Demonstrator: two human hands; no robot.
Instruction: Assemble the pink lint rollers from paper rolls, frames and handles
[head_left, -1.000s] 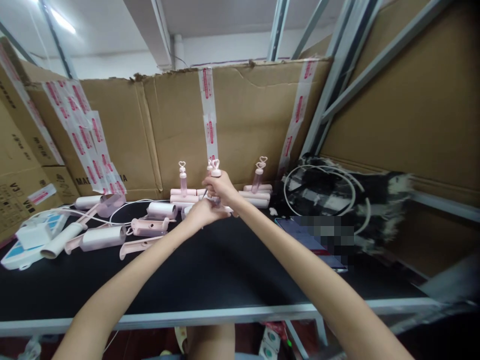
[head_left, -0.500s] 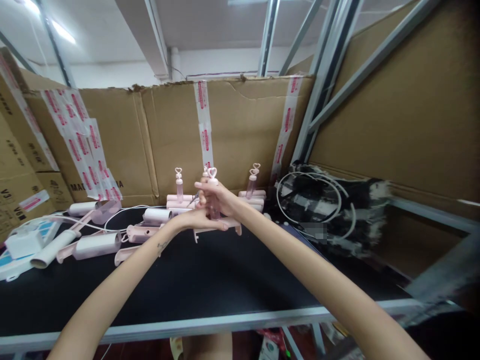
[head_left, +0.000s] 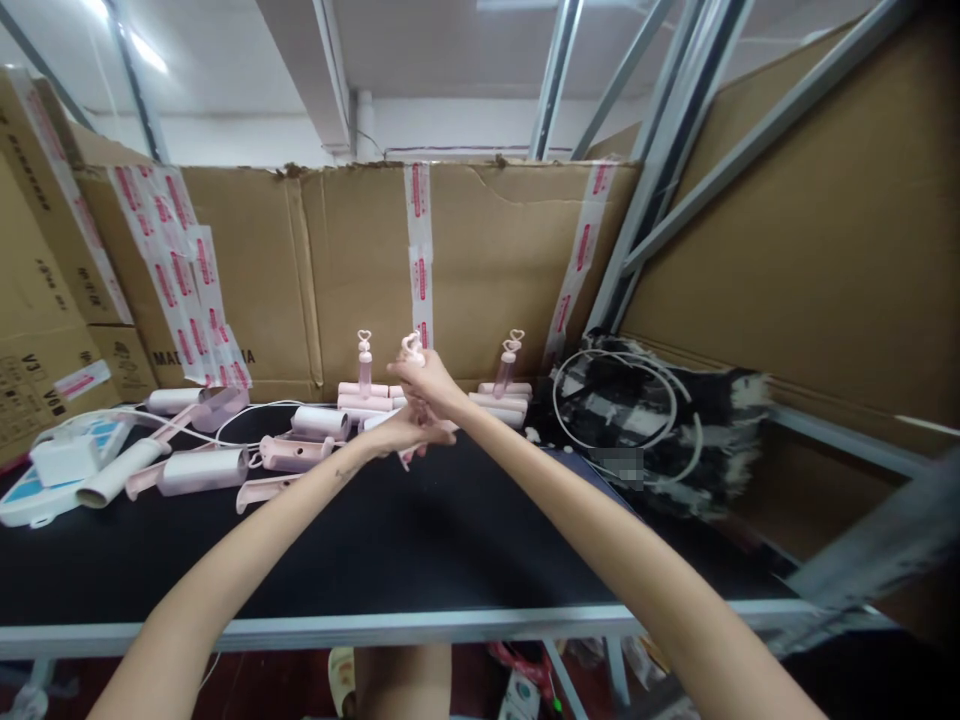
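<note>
My right hand (head_left: 433, 386) is closed round a pink bubble wand tube, and the tube's heart-shaped top (head_left: 412, 348) sticks out above the fingers. Below it, pressed close against the right hand, my left hand (head_left: 409, 430) is wrapped round a pink plastic piece (head_left: 405, 460); only an end of this piece shows. Where tube and piece meet is hidden by the fingers. Similar wand tubes stand upright behind, one to the left (head_left: 365, 370) and one to the right (head_left: 508, 368), on pink and white cylindrical parts (head_left: 499, 402).
On the black tabletop (head_left: 450, 540), white rolls (head_left: 202, 470), pink brackets (head_left: 296, 453) and a white power strip (head_left: 67, 465) lie to the left. A coiled white cable (head_left: 615, 400) rests on dark cloth at right. Cardboard walls (head_left: 360, 260) and metal posts enclose the back.
Both hands have turned the pink plastic piece and the wand tube. The heart top now leans left and more of the tube is covered. The view has shifted slightly.
</note>
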